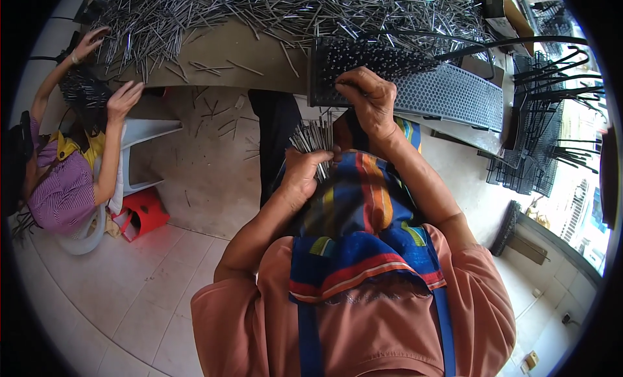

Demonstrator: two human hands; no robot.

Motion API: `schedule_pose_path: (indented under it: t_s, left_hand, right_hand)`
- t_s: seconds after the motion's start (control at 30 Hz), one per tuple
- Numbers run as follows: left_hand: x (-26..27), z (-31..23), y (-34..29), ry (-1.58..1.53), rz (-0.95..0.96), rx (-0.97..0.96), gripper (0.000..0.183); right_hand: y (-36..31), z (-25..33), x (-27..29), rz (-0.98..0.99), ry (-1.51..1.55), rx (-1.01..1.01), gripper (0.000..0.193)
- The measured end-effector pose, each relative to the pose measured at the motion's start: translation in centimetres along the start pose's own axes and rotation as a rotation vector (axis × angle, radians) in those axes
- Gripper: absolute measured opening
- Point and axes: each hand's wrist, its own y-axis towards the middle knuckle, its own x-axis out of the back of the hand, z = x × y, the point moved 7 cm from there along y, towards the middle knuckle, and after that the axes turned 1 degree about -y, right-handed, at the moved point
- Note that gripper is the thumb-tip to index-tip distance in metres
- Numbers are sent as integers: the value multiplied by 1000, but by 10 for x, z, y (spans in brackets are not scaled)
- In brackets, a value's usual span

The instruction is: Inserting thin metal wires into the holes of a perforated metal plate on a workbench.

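A bundle of thin grey metal rods [312,135] fans upward out of my left hand [302,172], which is closed around it just above my lap. My right hand [372,101] is raised by the near edge of a perforated metal rack [457,96], its thumb and fingertips pinched together. Whatever lies in that pinch is too small to make out. Many rods stand upright in the rack's left part [373,57], their ends showing as bright dots. Toward the right the rack's round holes are bare.
A large heap of loose rods [285,10] covers the far side of the brown table [217,49]. Another person [68,153] sits at the left, both hands near the heap. Black racks with hooked handles [542,117] stand at the right. A red container [143,213] rests on the floor.
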Motion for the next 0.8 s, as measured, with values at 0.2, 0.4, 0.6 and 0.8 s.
schedule_pose_path:
  t_s: [0.2, 0.4, 0.6, 0.8]
  left_hand:
    - [5, 2, 2, -47, -16, -36, 17]
    - [2, 5, 1, -59, -9, -27, 17]
    - [3, 6, 4, -2, 30, -15, 31]
    - [-1, 2, 3, -13, 28, -34, 31]
  right_hand:
    - [0, 0, 4, 29, 32, -18, 10]
    - [-2, -4, 3, 16, 28, -43, 10]
    - [-1, -5, 1, 24, 39, -75, 10]
    - [-6, -9, -2, 14, -13, -18, 10]
